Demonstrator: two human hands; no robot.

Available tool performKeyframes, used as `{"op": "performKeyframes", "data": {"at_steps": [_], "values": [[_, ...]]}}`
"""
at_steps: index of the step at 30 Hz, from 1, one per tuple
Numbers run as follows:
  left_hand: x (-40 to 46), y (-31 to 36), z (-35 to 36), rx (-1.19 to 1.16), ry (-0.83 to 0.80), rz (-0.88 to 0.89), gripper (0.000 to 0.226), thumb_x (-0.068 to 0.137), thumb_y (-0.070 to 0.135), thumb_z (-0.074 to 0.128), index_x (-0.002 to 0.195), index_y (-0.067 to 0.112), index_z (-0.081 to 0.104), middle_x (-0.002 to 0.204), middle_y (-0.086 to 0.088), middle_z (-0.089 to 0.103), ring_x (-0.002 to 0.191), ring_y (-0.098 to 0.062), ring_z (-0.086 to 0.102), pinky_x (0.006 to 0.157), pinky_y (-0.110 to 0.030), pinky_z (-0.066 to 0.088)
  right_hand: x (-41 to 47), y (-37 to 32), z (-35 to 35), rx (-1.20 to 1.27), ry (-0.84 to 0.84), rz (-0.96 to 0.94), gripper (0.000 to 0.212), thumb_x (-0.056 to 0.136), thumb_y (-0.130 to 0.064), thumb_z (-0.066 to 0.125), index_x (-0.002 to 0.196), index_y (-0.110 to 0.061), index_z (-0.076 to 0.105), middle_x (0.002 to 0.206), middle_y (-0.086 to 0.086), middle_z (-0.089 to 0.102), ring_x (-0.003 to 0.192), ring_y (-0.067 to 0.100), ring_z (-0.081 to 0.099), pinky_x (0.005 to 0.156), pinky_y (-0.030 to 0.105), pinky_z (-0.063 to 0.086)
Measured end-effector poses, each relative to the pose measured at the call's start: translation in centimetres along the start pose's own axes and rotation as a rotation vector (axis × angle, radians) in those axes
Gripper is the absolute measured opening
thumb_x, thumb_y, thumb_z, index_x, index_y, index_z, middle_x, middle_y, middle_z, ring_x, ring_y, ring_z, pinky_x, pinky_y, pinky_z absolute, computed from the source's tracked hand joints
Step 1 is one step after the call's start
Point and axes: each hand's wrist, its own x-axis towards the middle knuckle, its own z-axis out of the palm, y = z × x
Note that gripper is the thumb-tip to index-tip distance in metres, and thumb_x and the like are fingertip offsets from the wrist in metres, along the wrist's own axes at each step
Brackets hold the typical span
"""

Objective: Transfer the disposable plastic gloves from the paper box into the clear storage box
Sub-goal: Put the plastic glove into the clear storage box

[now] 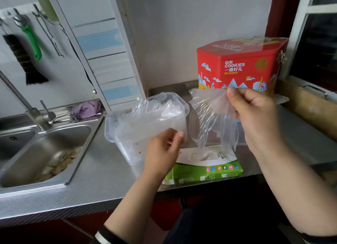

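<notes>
Steel counter [102, 170], sink [45, 152] at left, grey wall [182, 34], window frame [299, 24] at right

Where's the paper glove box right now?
In the head view, the paper box lies at the counter's front edge, right of centre, just right of the clear box and below the glove in the right hand.

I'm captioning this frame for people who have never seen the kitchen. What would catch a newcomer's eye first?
First, the bright red cookie tin against the back wall on the right. Then the right hand, just in front of it, which pinches a filmy plastic glove that hangs above the green-and-white paper box at the counter's front edge. Left of that, the left hand is at the clear storage box, which already holds crumpled gloves.
</notes>
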Motion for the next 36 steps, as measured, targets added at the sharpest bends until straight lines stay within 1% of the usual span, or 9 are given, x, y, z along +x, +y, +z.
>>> {"op": "performKeyframes", "data": {"at_steps": [2,5,9,14,21,25,27,32,36], "values": [[0.8,2.5,-1.3,-0.207,0.095,-0.022,0.069,0.092,0.067,0.028,0.062,0.015,0.064,0.064,-0.004,0.069,0.061,-0.013,0.064,0.064,-0.026,0.051,-0.4,-0.3,0.2,-0.008,0.018,-0.067,0.019,0.090,-0.029,0.066,0.072,-0.033,0.070,0.059,-0.018,0.058,0.062,-0.003,0.048,0.067,0.017,0.041],[2.9,5.8,-3.0,-0.466,-0.185,-0.197,0.094,0.076,0.077,0.005,0.072,0.007,0.069,0.077,-0.013,0.073,0.072,-0.020,0.069,0.073,-0.033,0.050,-1.4,-1.1,0.8,-0.048,-0.059,-0.235,0.012,0.089,-0.020,0.064,0.087,-0.032,0.067,0.073,-0.026,0.067,0.071,-0.009,0.056,0.072,0.007,0.042],[5.5,7.5,-4.8,-0.601,-0.411,-0.306,0.090,0.071,0.077,0.018,0.097,0.012,0.074,0.091,-0.008,0.073,0.083,-0.021,0.067,0.074,-0.032,0.053,-2.3,-0.6,1.5,-0.201,-0.308,-0.472,0.019,0.088,-0.019,0.066,0.105,-0.012,0.071,0.104,-0.003,0.073,0.098,0.003,0.067,0.088,0.018,0.050],[6.4,7.1,-5.7,-0.371,-0.204,-0.141,0.013,0.090,0.024,0.064,0.088,0.013,0.069,0.070,0.006,0.067,0.056,-0.006,0.055,0.056,-0.019,0.047,-1.5,0.9,3.5,-0.463,-0.329,-0.776,0.023,0.088,-0.024,0.062,0.099,-0.008,0.075,0.107,0.003,0.072,0.105,0.016,0.068,0.088,0.037,0.056],[9.2,4.1,-8.6,-0.153,-0.014,-0.047,0.010,0.096,0.016,0.059,0.087,0.012,0.062,0.066,0.008,0.060,0.047,-0.008,0.042,0.046,-0.019,0.036,-0.1,2.3,7.5,-0.832,-0.564,-0.878,0.055,0.093,-0.050,0.046,0.129,-0.011,0.060,0.141,0.007,0.052,0.134,0.024,0.044,0.112,0.040,0.033],[12.3,1.0,-11.6,0.176,0.013,-0.072,0.011,0.090,0.022,0.068,0.097,0.018,0.062,0.074,0.006,0.068,0.066,-0.016,0.056,0.056,-0.024,0.039,0.4,2.0,10.0,-1.089,-0.892,-0.622,0.080,0.085,-0.072,0.014,0.153,-0.029,0.019,0.162,-0.005,0.007,0.149,0.015,-0.001,0.119,0.035,-0.006],[13.0,-0.2,-12.2,0.318,0.017,-0.125,0.020,0.089,0.025,0.069,0.101,0.019,0.055,0.082,0.002,0.070,0.075,-0.021,0.062,0.057,-0.027,0.043,0.4,2.2,10.9,-1.178,-0.978,-0.512,0.084,0.080,-0.074,0.006,0.153,-0.034,0.003,0.162,-0.008,-0.007,0.148,0.013,-0.012,0.119,0.037,-0.010],[12.7,-3.1,-12.3,0.678,0.030,-0.205,0.018,0.093,0.014,0.054,0.102,0.020,0.040,0.091,-0.008,0.067,0.078,-0.031,0.060,0.068,-0.038,0.046,-0.3,3.2,12.3,-1.159,-0.873,-0.565,0.094,0.080,-0.074,-0.011,0.150,-0.027,0.028,0.159,0.002,0.022,0.147,0.022,0.018,0.118,0.044,0.011],[12.2,-3.4,-12.6,0.836,-0.006,-0.255,0.025,0.084,-0.002,0.042,0.088,0.020,0.053,0.094,-0.004,0.063,0.088,-0.030,0.058,0.069,-0.032,0.042,-0.7,3.3,13.1,-1.047,-0.780,-0.660,0.071,0.094,-0.061,0.008,0.139,-0.024,0.050,0.149,0.003,0.043,0.139,0.025,0.037,0.115,0.045,0.023]]}}
